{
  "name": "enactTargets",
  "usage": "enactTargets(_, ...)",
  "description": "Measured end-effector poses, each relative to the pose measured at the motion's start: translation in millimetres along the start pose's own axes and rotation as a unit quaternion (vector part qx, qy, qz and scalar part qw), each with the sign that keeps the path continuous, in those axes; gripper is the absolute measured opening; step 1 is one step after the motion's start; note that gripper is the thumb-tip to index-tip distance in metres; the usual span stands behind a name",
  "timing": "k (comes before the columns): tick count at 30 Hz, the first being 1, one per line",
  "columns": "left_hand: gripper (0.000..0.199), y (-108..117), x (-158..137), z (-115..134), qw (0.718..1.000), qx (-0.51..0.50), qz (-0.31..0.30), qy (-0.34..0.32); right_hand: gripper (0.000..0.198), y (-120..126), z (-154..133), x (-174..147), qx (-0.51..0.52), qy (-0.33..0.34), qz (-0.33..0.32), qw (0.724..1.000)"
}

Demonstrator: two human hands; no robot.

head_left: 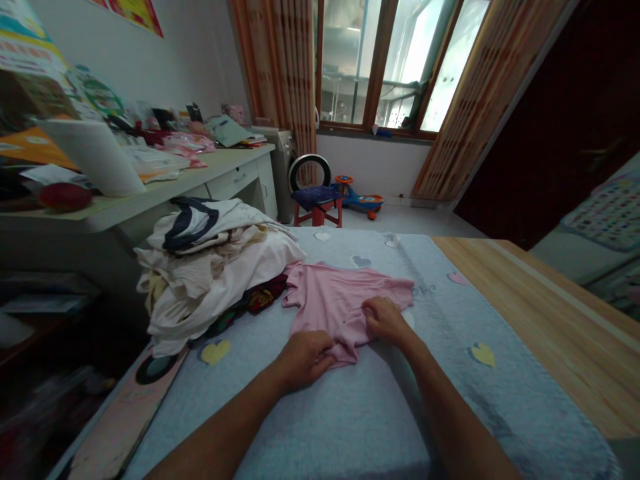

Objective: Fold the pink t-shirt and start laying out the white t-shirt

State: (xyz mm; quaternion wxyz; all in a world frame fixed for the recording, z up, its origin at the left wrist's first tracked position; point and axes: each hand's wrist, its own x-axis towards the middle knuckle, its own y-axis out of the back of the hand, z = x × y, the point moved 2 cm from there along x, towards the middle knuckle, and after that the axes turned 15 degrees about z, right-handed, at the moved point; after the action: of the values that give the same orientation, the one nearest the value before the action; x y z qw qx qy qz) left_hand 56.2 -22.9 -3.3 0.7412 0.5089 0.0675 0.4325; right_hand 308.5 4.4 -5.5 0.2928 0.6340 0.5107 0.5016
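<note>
A pink short-sleeved shirt [333,293] lies spread and wrinkled on a blue blanket [320,427] printed with hearts. My left hand [306,359] pinches the shirt's near left edge, its fingers curled over the cloth. Farther right, my right hand [385,319] has its fingers closed on the shirt's right part, with small folds bunching between the two hands. Left of the shirt, almost touching it, rises a heap of clothes [225,267], mostly white and beige with a dark-trimmed piece on top.
A pink board [127,417] lies along the blanket's left edge. Bare wood [545,313] shows on the right. A cluttered desk [200,175] stands at the left, holding a white paper roll [97,157]. Beyond the blanket are a red stool [319,215] and a blue ride-on toy [357,199].
</note>
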Motion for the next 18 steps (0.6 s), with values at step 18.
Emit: enactTargets(18, 0.01, 34.2, -30.8, 4.6, 0.986, 0.038, -0.109, 0.122, 0.026, 8.3, -4.5, -21.3, 0.002, -0.017, 0.01, 1.0)
